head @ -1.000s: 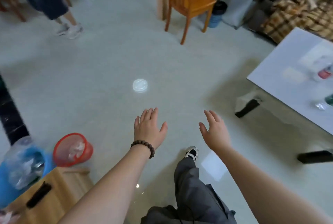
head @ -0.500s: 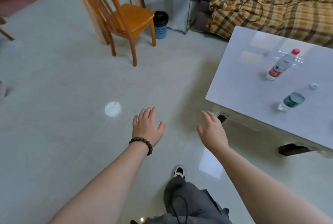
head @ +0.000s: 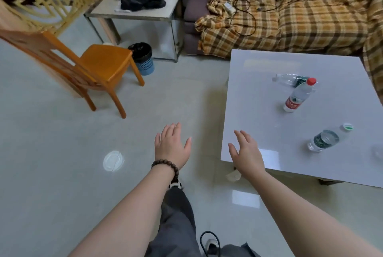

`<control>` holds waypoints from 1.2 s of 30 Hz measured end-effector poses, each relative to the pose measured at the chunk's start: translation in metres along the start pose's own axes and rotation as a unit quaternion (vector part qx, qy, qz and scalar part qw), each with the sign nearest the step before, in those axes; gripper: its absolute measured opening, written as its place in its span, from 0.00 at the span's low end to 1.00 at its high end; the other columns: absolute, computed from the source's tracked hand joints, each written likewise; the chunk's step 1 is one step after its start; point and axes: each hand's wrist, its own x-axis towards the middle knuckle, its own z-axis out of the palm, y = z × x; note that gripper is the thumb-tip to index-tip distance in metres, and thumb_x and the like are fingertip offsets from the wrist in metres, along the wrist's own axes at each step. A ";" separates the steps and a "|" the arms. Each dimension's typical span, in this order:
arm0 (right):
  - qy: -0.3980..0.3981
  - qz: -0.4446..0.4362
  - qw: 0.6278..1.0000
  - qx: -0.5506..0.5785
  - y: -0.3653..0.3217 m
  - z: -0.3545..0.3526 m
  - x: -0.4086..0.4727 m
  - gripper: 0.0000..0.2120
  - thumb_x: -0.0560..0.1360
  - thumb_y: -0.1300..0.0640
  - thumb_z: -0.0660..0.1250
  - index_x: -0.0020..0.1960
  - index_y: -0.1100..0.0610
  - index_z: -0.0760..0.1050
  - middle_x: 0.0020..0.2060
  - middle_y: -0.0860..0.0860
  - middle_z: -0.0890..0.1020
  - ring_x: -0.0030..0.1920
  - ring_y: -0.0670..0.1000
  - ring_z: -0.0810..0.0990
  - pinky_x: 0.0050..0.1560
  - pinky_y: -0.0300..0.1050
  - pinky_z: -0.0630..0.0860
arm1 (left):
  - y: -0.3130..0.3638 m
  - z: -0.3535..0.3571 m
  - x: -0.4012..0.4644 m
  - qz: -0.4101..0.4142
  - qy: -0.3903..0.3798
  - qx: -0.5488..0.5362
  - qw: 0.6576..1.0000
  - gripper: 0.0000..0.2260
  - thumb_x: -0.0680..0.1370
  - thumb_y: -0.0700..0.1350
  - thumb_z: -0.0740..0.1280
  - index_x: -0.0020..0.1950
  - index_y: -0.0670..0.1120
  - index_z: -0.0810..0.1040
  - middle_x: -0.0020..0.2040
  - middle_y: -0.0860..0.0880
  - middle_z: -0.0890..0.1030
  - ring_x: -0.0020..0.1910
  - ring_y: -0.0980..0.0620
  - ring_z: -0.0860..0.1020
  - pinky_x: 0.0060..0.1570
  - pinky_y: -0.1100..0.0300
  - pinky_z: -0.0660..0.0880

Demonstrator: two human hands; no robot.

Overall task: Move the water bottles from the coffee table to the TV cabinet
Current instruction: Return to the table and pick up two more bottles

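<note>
Nearer now, the glossy white coffee table lies under the right hand, whose fingers spread empty; the left hand is likewise, palms down, well short of the red-capped clear plastic bottle.

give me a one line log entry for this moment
hands: left hand open, right hand open | bottles: red-cap bottle, green-label bottle standing on coffee table | phase: approaching

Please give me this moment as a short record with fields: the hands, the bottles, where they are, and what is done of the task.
left hand: left hand, open, empty, above the floor
right hand: right hand, open, empty, over the near corner of the coffee table
bottles on table: three
red-cap bottle: red-cap bottle, upright
green-label bottle: green-label bottle, upright, nearest the person
lying bottle: lying bottle, on its side behind the red-cap one
TV cabinet: not in view
task progress: no bottle picked up yet
</note>
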 end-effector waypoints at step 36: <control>0.331 0.442 0.824 0.128 0.014 -0.061 0.341 0.21 0.79 0.55 0.60 0.71 0.58 0.66 0.70 0.53 0.69 0.70 0.54 0.65 0.65 0.45 0.63 | 0.261 0.063 0.512 0.497 -0.218 0.116 0.832 0.28 0.80 0.57 0.54 0.78 0.48 0.54 0.78 0.50 0.57 0.77 0.50 0.52 0.75 0.49 0.48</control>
